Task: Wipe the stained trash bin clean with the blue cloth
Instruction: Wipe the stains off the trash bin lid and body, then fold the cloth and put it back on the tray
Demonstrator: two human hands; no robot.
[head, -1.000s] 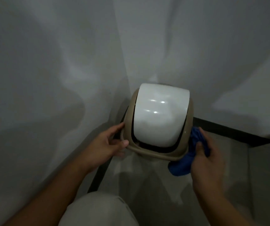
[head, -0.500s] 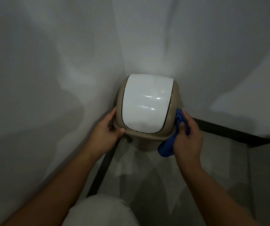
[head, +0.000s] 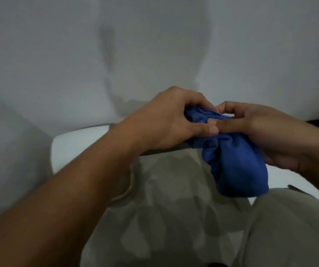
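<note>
Since half a second ago both hands have left the bin: the left no longer steadies its rim and the right no longer presses the rag against its side; they have met in front of the person, and the view has swung so close that the bin fills the lower frame.

Nearest the camera, the beige plastic trash bin with its white swing lid (head: 72,149) lies below and just behind the hands; its tan body spreads under the forearms and the pale lid shows to the left of the left wrist. The frame is too blurred to show any stains.

Above it, the left hand (head: 166,122) pinches the upper folds of the crumpled blue cloth (head: 234,160), while the right hand (head: 274,132) cups the bundle from the other side, fingers curled round it. The cloth's long axis runs from the left hand's fingertips down and to the right, and its loose end hangs below the right palm.

This looks like refolding for a fresh face. The right hand sits nearer the hanging bulk, so it seems better placed to resume wiping. Beyond the hands stands the plain grey wall (head: 154,45), close behind the bin, leaving more free room toward the person than past the bin.
</note>
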